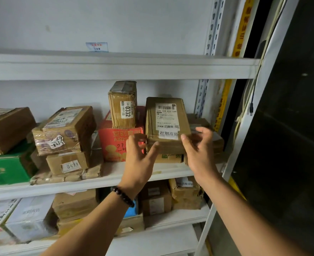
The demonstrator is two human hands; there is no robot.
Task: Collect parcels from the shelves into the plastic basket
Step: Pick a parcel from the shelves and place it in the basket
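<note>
Left hand [140, 157] and right hand [198, 150] flank the brown cardboard parcel with the white shipping label [166, 124]. Fingers are spread and loosely curved, holding nothing; blur prevents confirming contact. The parcel stands on the white metal shelf [171, 171], just right of the red printed carton [119, 143]. Step in hand: reach-to-grasp. The next move likely calls for closing both hands on the parcel's sides, then lifting it clear. The plastic basket is out of view; items behind the parcel are hidden.

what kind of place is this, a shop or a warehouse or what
Probably a courier parcel pickup storeroom: metal shelves crammed with taped cardboard parcels, most carrying a printed shipping label or a pickup number like 0332.
</note>
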